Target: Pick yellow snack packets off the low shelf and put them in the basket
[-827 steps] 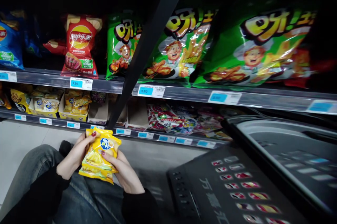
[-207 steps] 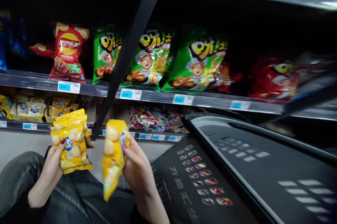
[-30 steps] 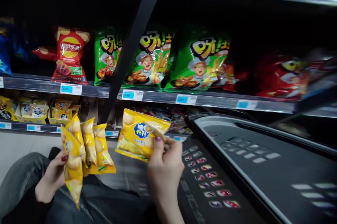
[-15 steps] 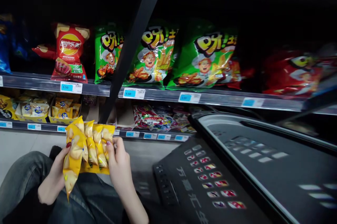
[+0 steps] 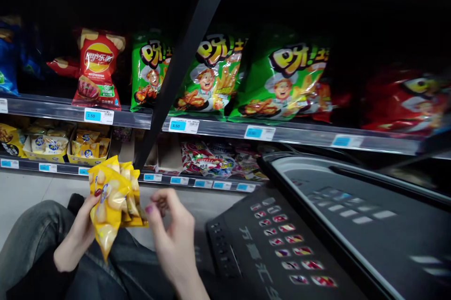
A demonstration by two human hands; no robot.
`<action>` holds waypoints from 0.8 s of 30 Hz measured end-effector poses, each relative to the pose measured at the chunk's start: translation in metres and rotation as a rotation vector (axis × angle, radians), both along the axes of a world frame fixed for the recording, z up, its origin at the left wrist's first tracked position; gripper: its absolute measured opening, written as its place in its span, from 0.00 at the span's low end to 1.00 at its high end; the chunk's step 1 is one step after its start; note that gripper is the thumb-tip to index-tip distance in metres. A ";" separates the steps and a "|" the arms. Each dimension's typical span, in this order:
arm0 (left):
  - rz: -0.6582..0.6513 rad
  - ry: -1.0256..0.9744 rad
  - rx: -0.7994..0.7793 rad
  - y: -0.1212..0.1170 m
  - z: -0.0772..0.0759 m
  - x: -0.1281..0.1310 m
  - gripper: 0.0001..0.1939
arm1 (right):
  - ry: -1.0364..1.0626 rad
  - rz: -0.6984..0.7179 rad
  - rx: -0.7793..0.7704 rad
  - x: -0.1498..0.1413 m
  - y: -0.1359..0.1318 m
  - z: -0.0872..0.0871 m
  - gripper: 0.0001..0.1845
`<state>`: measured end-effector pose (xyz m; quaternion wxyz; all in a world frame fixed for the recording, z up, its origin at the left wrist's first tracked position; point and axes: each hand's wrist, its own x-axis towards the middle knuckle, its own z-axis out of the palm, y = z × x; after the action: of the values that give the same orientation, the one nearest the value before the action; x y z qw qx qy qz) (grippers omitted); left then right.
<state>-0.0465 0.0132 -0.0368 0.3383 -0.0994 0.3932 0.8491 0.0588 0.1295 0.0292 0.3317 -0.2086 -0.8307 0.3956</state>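
Drawn off the yellow snack packets (image 5: 111, 199), whose edge it gripped half a second ago, the right hand (image 5: 174, 236) now sits just beside them, fingers loosely curled, holding nothing that can be seen. Several packets are bunched in the left hand (image 5: 79, 239), closed around them with its thumb on the front one, over the jeans (image 5: 45, 232). To the right stands a dark basket (image 5: 234, 232); beyond the packets, a low shelf bears a box (image 5: 82, 158) of similar yellow ones, with green bags (image 5: 211, 76) on the shelf above
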 end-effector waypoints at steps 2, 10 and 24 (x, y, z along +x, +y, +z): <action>0.053 0.028 -0.025 0.006 0.000 0.003 0.08 | -0.072 0.084 -0.060 -0.001 -0.013 0.003 0.10; -0.071 -0.049 0.036 0.003 -0.010 -0.001 0.15 | -0.046 0.176 -0.364 -0.014 -0.003 -0.031 0.08; 0.006 -0.082 0.007 -0.002 0.011 -0.007 0.17 | 0.470 0.641 -1.675 0.004 0.037 -0.009 0.09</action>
<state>-0.0538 0.0112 -0.0256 0.3521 -0.1343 0.3759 0.8466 0.0630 0.1668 0.0198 0.1073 -0.0550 -0.2033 0.9717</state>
